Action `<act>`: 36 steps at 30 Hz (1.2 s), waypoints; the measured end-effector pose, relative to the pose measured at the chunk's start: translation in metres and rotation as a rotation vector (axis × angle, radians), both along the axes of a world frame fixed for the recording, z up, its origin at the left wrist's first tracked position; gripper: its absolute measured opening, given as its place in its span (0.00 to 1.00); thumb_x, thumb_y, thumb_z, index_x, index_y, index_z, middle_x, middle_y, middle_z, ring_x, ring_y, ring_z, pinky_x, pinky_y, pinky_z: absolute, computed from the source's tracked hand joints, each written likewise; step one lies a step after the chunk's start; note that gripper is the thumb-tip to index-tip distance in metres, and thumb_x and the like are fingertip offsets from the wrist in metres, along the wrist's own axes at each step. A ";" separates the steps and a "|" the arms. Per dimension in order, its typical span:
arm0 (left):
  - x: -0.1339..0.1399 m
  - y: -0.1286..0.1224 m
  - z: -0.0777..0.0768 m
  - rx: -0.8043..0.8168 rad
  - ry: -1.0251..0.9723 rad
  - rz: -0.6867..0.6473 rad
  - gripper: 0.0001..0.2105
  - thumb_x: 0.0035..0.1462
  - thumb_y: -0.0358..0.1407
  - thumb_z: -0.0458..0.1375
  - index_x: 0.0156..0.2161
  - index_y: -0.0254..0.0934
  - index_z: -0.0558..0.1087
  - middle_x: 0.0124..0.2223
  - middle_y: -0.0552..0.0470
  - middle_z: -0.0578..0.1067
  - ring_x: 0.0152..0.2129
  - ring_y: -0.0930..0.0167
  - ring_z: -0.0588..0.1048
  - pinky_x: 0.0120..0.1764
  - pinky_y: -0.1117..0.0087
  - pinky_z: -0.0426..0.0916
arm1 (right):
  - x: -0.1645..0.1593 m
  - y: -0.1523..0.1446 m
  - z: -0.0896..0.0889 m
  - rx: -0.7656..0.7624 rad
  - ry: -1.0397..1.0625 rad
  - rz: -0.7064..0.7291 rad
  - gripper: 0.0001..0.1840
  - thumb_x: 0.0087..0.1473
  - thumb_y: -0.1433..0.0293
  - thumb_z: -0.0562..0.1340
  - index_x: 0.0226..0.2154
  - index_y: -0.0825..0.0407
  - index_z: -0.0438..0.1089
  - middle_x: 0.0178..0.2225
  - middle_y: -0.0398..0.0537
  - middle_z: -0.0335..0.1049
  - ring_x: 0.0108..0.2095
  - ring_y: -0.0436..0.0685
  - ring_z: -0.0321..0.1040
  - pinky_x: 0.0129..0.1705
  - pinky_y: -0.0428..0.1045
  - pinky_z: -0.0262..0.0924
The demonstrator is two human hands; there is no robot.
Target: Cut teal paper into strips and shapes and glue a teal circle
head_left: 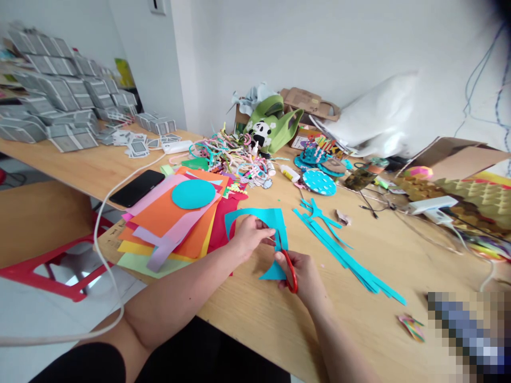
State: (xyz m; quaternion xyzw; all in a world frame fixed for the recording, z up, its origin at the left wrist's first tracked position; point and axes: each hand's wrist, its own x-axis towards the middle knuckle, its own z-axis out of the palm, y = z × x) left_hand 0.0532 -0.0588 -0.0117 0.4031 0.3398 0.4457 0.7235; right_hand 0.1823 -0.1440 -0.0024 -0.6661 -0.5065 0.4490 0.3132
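Observation:
My left hand [251, 238] pinches a blue paper sheet [274, 217] with a rounded opening cut out of it. In my right hand [301, 277] is a pair of red-handled scissors [293, 274], its blades at the paper's right part and largely hidden. A pointed corner of the same blue hangs below the blades. To the right lie long blue paper strips [343, 252] in a loose bundle. Left of my hands, a blue paper circle [194, 193] rests on a stack of coloured paper [159, 217] in orange, pink, yellow and green.
A black phone [138, 188] and white cable [104, 213] lie left of the papers. Behind are tangled colourful craft pieces [223, 154], a green panda bag [273, 125] and a dotted blue disc [319, 182]. A power strip [433, 205] sits right; stacked grey bundles [64, 90] stand far left.

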 end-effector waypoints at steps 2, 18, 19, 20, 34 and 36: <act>0.000 -0.001 0.000 0.001 -0.002 -0.006 0.14 0.37 0.35 0.69 0.23 0.32 0.68 0.22 0.53 0.71 0.20 0.72 0.72 0.26 0.69 0.70 | 0.000 0.000 0.000 0.010 0.009 -0.006 0.30 0.42 0.41 0.60 0.19 0.52 0.63 0.10 0.42 0.63 0.11 0.51 0.60 0.14 0.45 0.51; 0.003 -0.002 -0.001 -0.037 -0.003 -0.023 0.10 0.42 0.29 0.66 0.24 0.32 0.67 0.22 0.54 0.71 0.18 0.73 0.72 0.27 0.69 0.71 | -0.001 0.000 -0.003 0.046 -0.022 -0.019 0.30 0.44 0.42 0.60 0.16 0.51 0.59 0.10 0.42 0.61 0.11 0.49 0.55 0.14 0.44 0.46; 0.003 -0.002 -0.001 -0.039 -0.006 -0.028 0.10 0.42 0.29 0.66 0.24 0.32 0.67 0.22 0.54 0.71 0.19 0.73 0.72 0.27 0.69 0.71 | 0.000 0.000 -0.003 0.063 -0.031 -0.016 0.30 0.44 0.42 0.59 0.16 0.51 0.58 0.10 0.43 0.61 0.12 0.48 0.54 0.14 0.43 0.46; 0.003 -0.002 -0.002 -0.038 -0.010 -0.033 0.10 0.41 0.30 0.66 0.24 0.32 0.67 0.22 0.54 0.71 0.19 0.73 0.72 0.27 0.69 0.71 | 0.000 0.000 -0.004 0.079 -0.037 -0.016 0.31 0.45 0.42 0.59 0.15 0.51 0.58 0.10 0.42 0.61 0.12 0.48 0.53 0.14 0.43 0.45; 0.002 -0.001 -0.005 -0.013 -0.030 -0.035 0.15 0.37 0.38 0.69 0.24 0.31 0.68 0.24 0.52 0.71 0.21 0.73 0.72 0.28 0.68 0.70 | 0.002 0.002 -0.010 0.105 -0.049 -0.032 0.32 0.42 0.41 0.60 0.15 0.51 0.56 0.11 0.37 0.50 0.14 0.45 0.46 0.16 0.43 0.39; 0.002 0.000 -0.005 -0.001 -0.032 -0.013 0.15 0.37 0.39 0.69 0.23 0.31 0.69 0.23 0.52 0.71 0.21 0.73 0.72 0.29 0.68 0.70 | 0.001 0.002 -0.009 0.079 -0.038 -0.021 0.32 0.43 0.41 0.59 0.16 0.52 0.57 0.11 0.38 0.51 0.14 0.46 0.47 0.16 0.43 0.41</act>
